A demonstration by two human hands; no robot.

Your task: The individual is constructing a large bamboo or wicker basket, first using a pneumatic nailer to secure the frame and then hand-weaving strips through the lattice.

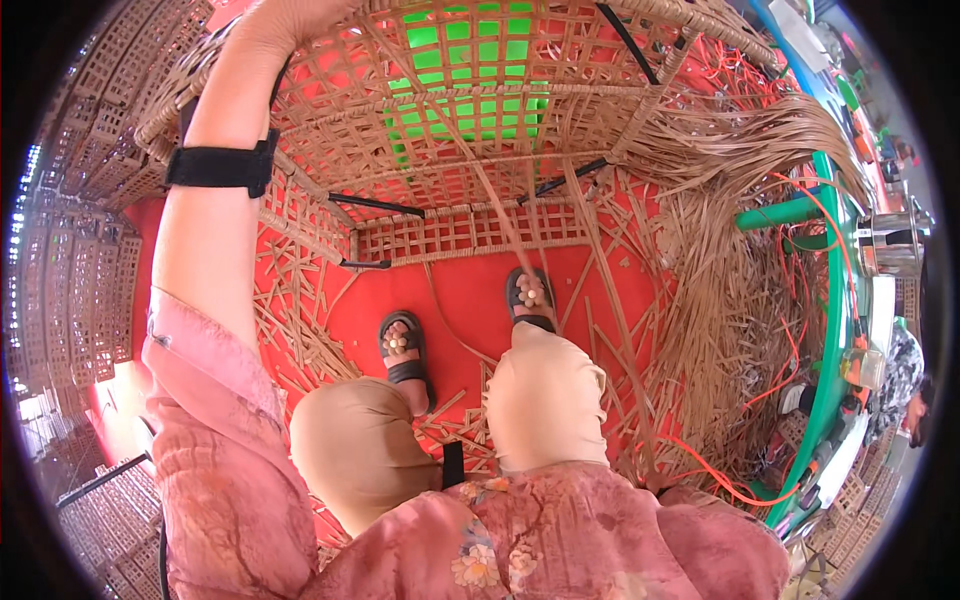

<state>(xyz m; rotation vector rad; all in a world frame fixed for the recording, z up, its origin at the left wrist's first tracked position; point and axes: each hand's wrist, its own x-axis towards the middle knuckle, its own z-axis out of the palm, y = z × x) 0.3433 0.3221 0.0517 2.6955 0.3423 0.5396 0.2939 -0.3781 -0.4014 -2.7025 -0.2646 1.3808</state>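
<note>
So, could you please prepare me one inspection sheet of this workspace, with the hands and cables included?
Surface: red floor, partly strewn with offcuts.
Work: woven basket, long strips trailing from it toward the person.
Clutter: offcuts; strip heap at right.
Left hand: at the basket's top, cut off by picture edge; grip unclear.
Right hand: not clearly visible.
Cables: orange cord at right; purpose unclear.
Surroundings: woven panels left, green frame right.
</note>
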